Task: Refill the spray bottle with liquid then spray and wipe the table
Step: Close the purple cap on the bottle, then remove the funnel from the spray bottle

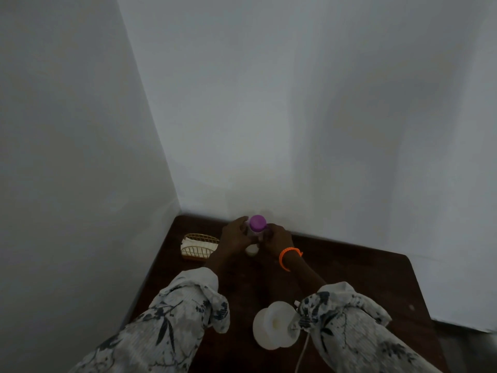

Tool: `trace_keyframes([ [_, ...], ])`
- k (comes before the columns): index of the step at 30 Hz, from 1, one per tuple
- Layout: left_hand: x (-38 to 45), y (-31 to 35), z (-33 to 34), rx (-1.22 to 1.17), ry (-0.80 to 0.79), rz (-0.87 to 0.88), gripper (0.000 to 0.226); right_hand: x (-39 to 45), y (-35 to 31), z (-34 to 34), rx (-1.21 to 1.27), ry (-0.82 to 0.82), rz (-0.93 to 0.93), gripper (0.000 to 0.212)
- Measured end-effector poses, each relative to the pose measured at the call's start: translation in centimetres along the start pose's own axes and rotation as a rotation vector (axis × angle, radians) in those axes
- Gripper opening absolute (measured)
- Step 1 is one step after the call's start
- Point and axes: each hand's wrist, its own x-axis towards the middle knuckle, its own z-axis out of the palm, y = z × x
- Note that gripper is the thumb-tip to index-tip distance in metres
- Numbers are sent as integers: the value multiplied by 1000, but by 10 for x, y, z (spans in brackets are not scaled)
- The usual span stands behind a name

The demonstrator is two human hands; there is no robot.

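Head view: a bottle [255, 232] with a purple cap [257, 223] is seen upright near the far edge of the dark surface [349, 278], close to the wall corner. It is gripped from both sides: the left hand [236, 238] and right hand [278, 239] are curled round its body, each grip closed on it. An orange bracelet [289, 257] is worn on the right wrist. A wire basket [199, 246] lies to the left; a white round object [274, 325] sits nearer the viewer.
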Motion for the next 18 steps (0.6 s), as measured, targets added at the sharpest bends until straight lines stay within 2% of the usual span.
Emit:
trace_keyframes([
  [3, -11, -6, 2, 31, 15, -54, 78, -10, 8, -7, 24, 26, -24, 37],
  [5, -26, -8, 4, 12, 86, -95, 71, -21, 15, -14, 50, 45, 1, 41],
  [7, -43, -11, 6, -42, 135, -161, 74, -35, 22, -21, 67, 59, 40, 42],
  [9, -62, -17, 11, -78, 110, -238, 72, -53, 29, -30, 97, 70, 65, 38],
  [12, -96, -14, 19, -117, 64, -344, 45, -84, 38, -41, 114, 94, 69, 31],
  [14, -121, -10, 23, -239, 43, -396, 24, -107, 46, -45, 119, 107, 85, 27],
  [18, -162, -8, 27, -390, -20, -446, 22, -152, 61, -41, 66, 58, 146, 15],
])
